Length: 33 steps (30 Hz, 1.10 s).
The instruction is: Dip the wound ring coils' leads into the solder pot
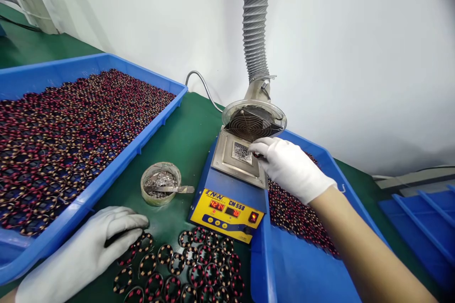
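My right hand (293,165), in a white glove, pinches a small dark wound ring (259,155) at the right side of the solder pot's square opening (242,152). The fingers cover most of that ring. The blue solder pot (227,218) has a yellow front panel with lit red digits. My left hand (95,241), also gloved, rests low on the left with thumb and fingers apart. Its fingertips are beside several wound rings (191,255), black with red or tan segments, which lie on the green table (192,137).
A blue tray (156,128) full of rings stands left; another blue tray (305,270), partly filled, is right of the pot. A round dish (144,184) holds grey dross and a flat scraper (179,189). A fume hood (254,120) with ribbed hose (258,23) hangs above the pot.
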Tool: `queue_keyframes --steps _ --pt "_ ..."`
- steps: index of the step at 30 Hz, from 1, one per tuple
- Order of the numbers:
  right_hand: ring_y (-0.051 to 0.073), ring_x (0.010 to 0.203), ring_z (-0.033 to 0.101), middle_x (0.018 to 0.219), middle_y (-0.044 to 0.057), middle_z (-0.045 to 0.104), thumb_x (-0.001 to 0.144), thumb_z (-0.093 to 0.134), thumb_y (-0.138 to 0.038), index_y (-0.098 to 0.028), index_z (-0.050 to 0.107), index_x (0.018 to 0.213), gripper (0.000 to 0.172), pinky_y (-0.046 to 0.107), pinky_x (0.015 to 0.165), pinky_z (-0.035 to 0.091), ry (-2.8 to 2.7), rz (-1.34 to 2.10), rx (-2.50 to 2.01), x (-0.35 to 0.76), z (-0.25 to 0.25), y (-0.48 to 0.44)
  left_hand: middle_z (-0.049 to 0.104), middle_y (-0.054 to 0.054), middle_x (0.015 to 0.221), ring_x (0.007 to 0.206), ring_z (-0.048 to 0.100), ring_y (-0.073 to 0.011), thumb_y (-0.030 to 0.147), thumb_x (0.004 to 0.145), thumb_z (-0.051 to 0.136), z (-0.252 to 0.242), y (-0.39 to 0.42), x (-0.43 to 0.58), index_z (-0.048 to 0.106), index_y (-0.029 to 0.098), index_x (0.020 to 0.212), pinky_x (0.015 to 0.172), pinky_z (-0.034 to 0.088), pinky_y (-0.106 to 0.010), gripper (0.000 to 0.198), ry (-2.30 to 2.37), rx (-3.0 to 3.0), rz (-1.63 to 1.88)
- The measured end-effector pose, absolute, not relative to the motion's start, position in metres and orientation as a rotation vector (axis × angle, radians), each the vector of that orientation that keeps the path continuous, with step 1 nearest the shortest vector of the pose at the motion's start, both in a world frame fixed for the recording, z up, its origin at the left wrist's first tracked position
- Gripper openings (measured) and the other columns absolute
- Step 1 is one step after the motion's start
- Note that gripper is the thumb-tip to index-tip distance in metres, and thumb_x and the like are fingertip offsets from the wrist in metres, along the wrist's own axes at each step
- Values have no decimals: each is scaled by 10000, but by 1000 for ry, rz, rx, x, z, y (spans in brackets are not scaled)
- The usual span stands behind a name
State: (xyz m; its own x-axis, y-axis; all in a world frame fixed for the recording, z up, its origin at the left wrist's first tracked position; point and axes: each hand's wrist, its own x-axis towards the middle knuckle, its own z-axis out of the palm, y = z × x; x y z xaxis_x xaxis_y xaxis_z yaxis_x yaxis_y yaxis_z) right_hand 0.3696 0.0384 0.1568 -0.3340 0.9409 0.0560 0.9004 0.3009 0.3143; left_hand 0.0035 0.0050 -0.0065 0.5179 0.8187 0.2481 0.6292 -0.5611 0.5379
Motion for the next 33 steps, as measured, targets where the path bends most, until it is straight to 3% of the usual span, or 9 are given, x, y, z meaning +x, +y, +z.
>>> queue_keyframes --steps 8,19,26,29,33 --pt "212 853 617 942 64 680 811 523 -63 -205 671 980 266 323 743 474 2451 372 1718 368 156 34 739 38 984 906 706 -182 528 834 551 -5 7 7 713 357 981 836 562 -227 278 1202 2400 673" --pt "217 787 622 920 44 682 813 535 -77 -222 670 959 246 317 651 449 2394 391 1694 364 151 36 743 35 979 894 710 -178 516 838 548 -4 6 5 719 347 975 827 562 -214 277 1202 2389 680" --pt "230 825 637 913 58 684 818 535 -76 -207 679 952 236 348 710 493 2426 366 1720 369 158 32 745 37 971 891 711 -173 519 837 549 -4 8 6 723 347 964 828 558 -208 275 1193 2395 692" --pt "235 899 637 997 78 679 838 548 -134 -196 665 998 207 374 796 501 2541 420 1921 381 160 31 744 37 980 911 707 -176 509 841 548 -5 8 5 724 347 969 841 553 -213 271 1200 2382 670" --pt "229 928 643 1004 85 688 785 629 -201 -174 648 1048 265 396 868 495 2680 379 2655 389 160 35 746 36 975 910 708 -182 503 828 567 -2 7 6 731 343 952 846 550 -212 261 1209 2362 666"
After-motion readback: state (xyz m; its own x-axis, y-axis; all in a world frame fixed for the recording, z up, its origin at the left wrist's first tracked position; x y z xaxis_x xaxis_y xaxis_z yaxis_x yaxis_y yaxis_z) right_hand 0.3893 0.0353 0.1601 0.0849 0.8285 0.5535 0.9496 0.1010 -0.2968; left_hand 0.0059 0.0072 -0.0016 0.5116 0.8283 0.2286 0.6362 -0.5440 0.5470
